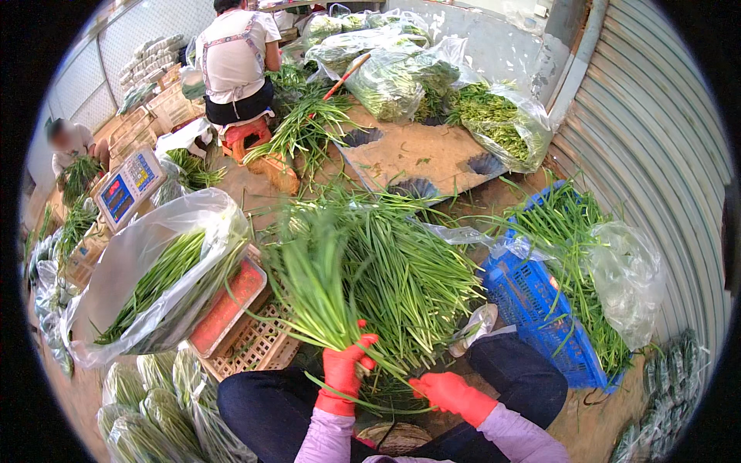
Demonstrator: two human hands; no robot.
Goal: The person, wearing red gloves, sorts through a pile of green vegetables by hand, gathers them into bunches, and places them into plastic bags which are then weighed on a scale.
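My left hand [343, 370], in a red glove, is closed around the pale lower ends of an upright bunch of garlic chives [312, 289], whose leaf tips are blurred. To its right, my right hand [454, 395], also red-gloved, pinches a few loose chive stems [392, 369] that stretch between the two hands. A large heap of chives [413, 270] lies on the ground just beyond my hands, with its pale ends toward me.
At left, an open plastic bag of chives [166, 278] rests on a red-topped scale [229, 305]. Wrapped bundles [154, 401] stand below it. A blue crate [536, 309] of chives is at right, near a corrugated metal wall [648, 131]. Two other people [231, 58] work farther back.
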